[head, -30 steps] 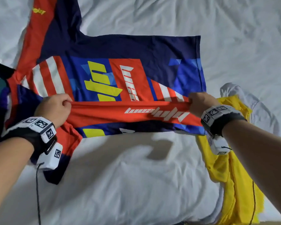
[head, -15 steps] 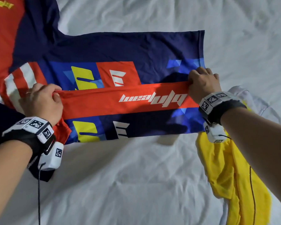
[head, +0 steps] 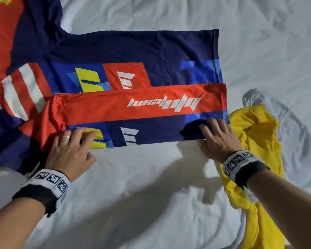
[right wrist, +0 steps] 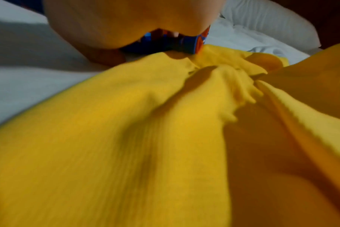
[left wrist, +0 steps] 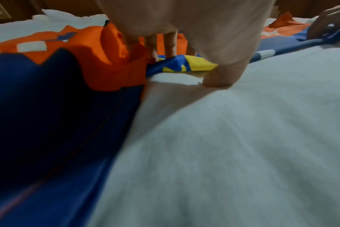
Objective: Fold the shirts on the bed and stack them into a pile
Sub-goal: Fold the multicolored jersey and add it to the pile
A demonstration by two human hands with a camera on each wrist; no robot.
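The navy, red and blue sports jersey (head: 115, 51) lies spread on the white bed (head: 258, 42), its near side folded over toward 12 o'clock. Left hand (head: 72, 150) and right hand (head: 218, 137) press the fold's near edge with flat, spread fingers, gripping nothing. Lifting off may let the slick cloth spring open, especially the bunched sleeve at 9 o'clock; the upside-down white lettering (head: 163, 104) seems to end in "team".
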